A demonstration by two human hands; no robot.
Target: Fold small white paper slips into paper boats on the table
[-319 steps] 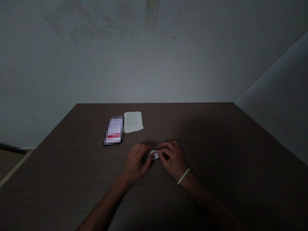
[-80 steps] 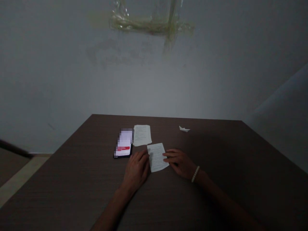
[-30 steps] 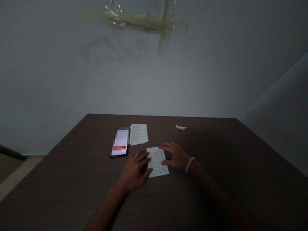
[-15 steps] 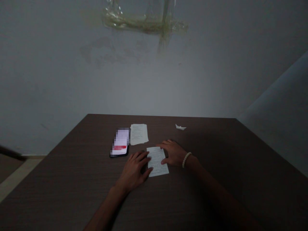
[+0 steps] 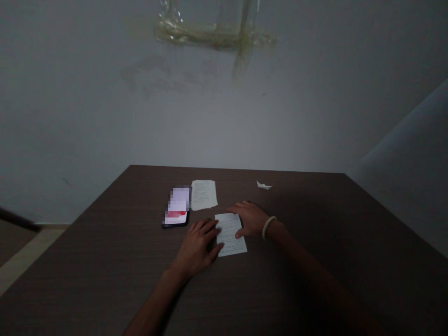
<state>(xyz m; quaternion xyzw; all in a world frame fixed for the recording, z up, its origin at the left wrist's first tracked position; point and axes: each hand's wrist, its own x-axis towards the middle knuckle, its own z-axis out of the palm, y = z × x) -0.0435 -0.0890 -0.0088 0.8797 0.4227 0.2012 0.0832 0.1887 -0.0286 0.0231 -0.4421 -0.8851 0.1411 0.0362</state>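
Where wide table (image 5: 224, 289) borders paper (image 5: 229, 228), left hand (image 5: 196, 247) and right hand (image 5: 252, 219) overlap its edges, fingers apart.

In dim light the wall (image 5: 224, 121) is palest mid-frame, shadow darkens the tabletop (image 5: 325, 228) at right, and the phone screen (image 5: 179, 200) is pixelated.

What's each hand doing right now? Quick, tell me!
Left hand: open, fingertips at the left edge of the paper sheet.
Right hand: open, thumb at the paper sheet's right edge.
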